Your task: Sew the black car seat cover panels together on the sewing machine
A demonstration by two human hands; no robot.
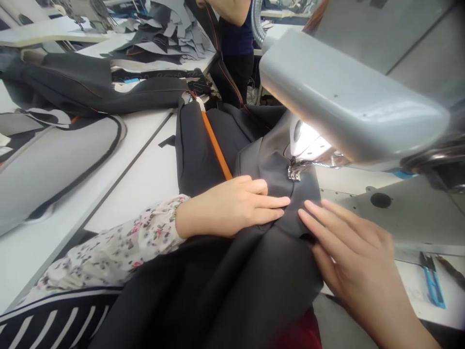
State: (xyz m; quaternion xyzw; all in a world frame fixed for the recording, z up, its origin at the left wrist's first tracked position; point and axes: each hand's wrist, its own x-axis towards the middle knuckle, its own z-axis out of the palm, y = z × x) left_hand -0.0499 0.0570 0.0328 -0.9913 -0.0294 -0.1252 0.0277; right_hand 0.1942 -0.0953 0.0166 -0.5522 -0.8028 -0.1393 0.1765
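Note:
Black leather-like material (269, 160) with a seam lies under the presser foot (294, 171) of a sewing machine (348, 102). My left hand (232, 206) rests flat on it left of the seam, index and middle fingers stretched toward the foot, the other fingers partly bent. Fingers extended, my right hand (348, 242) presses the material's right edge, just right of and nearer than the foot. The material drapes down toward my lap. An orange strip (217, 145) runs along it beyond my left hand. The needle tip is not clearly visible.
Blue-handled thread snips (432, 281) lie at the right on the table. Sewn black and grey pieces (54, 165) cover the left table. A pile of grey and black cut pieces (174, 34) sits behind. Another person (238, 39) stands beyond the machine.

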